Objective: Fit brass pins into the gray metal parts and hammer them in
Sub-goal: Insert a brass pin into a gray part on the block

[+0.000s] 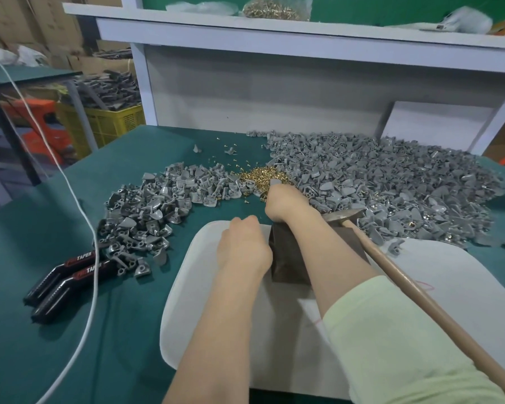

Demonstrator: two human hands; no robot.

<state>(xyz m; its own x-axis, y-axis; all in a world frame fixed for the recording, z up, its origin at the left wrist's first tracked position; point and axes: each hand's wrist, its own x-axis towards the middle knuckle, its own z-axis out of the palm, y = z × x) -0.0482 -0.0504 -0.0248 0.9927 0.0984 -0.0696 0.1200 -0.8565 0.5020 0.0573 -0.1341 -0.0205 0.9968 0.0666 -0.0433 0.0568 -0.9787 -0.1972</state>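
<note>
- Brass pins (260, 176) lay in a small heap toward the far edge of the green surface (27, 258). They sat between a wide spread of gray metal parts (391, 185) reaching the right edge and a smaller spread (146, 217) on the left.
- The right hand (283, 199) was down in the pin heap with its fingertips among the pins. Whether its grip held anything could not be told.
- The left hand (242, 243) sat just beside a dark metal block (289, 258), fingers curled under. What its grip closed on, if anything, was hidden.
- The block stood on a white tray (204, 301) at the near edge.
- A hammer (344, 215) lay with its head at the block's far side, its wooden handle running toward the near right corner.
- Two black tools (64, 281) and a white cable (82, 217) lay near the left edge.
</note>
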